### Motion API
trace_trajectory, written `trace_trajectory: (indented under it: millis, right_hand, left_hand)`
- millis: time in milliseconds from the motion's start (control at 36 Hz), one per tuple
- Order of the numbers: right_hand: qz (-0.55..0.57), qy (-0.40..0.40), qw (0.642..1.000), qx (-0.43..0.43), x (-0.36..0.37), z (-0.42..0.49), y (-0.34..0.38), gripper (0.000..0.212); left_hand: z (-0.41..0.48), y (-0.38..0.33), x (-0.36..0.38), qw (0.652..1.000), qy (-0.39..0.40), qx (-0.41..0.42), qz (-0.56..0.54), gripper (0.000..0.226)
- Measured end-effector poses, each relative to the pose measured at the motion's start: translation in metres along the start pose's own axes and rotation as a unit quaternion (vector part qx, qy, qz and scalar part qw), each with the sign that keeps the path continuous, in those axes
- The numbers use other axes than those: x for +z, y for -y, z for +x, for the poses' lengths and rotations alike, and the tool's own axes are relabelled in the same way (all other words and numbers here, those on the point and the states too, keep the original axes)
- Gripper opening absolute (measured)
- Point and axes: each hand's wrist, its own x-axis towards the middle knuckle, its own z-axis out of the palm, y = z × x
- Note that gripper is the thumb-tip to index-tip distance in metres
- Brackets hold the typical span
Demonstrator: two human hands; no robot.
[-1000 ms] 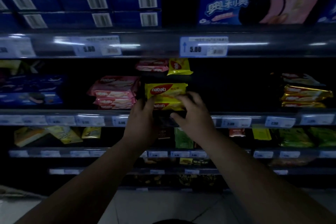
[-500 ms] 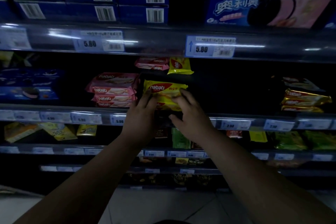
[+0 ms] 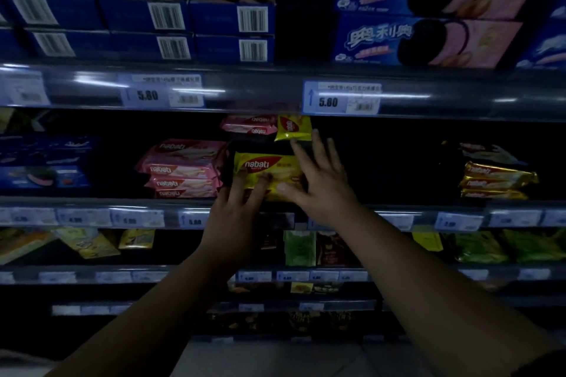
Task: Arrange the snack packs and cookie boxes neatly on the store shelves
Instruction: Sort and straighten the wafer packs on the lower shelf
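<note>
Left hand (image 3: 233, 217) flat against yellow wafer pack (image 3: 266, 166), grip released; right hand (image 3: 322, 184) splayed, touching pack's right end, grip released.

- On my feed, the left hand (image 3: 234, 217) and right hand (image 3: 321, 184) are both bare
- Forearms (image 3: 159, 309) bare down to the frame's edge
- Dim light hides finer detail

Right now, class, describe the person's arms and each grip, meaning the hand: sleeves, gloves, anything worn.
The left grip and right grip are bare hands: no gloves, and no ring or watch shows in the dim light. The left forearm and right forearm are unsleeved; a darker patch at the right arm's lower corner may be a sleeve edge, too dim to tell.
</note>
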Motion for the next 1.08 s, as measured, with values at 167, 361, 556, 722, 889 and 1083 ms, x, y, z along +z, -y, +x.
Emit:
trace_trajectory:
  millis: [167,361,556,722,889,1083]
  right_hand:
    - [0.027,0.044,0.998,0.035,-0.004,0.055,-0.021,0.075]
    - [0.018,0.096,0.993,0.069,0.013,0.108,-0.042,0.067]
    - [-0.032,0.151,0.985,0.073,0.016,0.108,-0.057,0.061]
    - [-0.100,0.153,0.981,0.066,0.001,0.077,-0.068,0.060]
    - [-0.098,0.167,0.978,0.079,-0.011,0.026,-0.084,0.069]
    - [-0.092,0.115,0.986,0.077,-0.031,-0.035,-0.087,0.078]
  left_hand:
    - [0.001,0.002,0.002,1.000,-0.011,-0.002,0.025,0.079]
    - [-0.001,0.004,0.016,0.999,-0.033,-0.018,0.039,0.090]
    - [-0.003,-0.002,0.015,0.998,-0.028,-0.024,0.058,0.090]
    - [-0.002,-0.025,0.010,0.993,-0.028,-0.057,0.096,0.085]
    - [0.010,-0.045,0.017,0.987,-0.031,-0.003,0.155,0.109]
    - [0.017,-0.051,0.018,0.989,-0.008,0.000,0.147,0.109]
